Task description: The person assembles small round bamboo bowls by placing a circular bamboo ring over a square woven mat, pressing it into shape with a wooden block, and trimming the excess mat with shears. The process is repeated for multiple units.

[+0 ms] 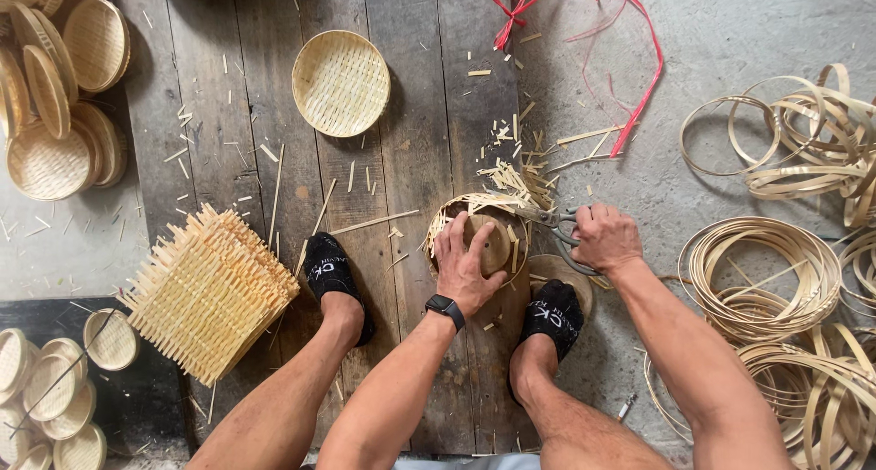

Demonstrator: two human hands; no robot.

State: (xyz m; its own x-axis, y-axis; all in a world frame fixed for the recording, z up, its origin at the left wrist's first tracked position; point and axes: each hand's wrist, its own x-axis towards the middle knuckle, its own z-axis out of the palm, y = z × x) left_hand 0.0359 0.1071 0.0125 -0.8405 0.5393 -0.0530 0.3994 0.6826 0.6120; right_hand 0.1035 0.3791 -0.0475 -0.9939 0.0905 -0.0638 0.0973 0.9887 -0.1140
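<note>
Left hand (465, 265) spread flat, pressing a wooden disc (493, 245) onto a woven mat (456, 213) on the plank floor (401, 160) between the feet. Right hand (604, 237) gripping scissors (546, 219), fingers curled through the handles, blades at the mat's edge.

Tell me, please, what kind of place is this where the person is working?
Probably a small bamboo-weaving workshop, worked on the floor. Finished round woven trays lie on the wooden planks, coils of bamboo strip are heaped to the right, and a stack of square woven mats waits nearby.
</note>
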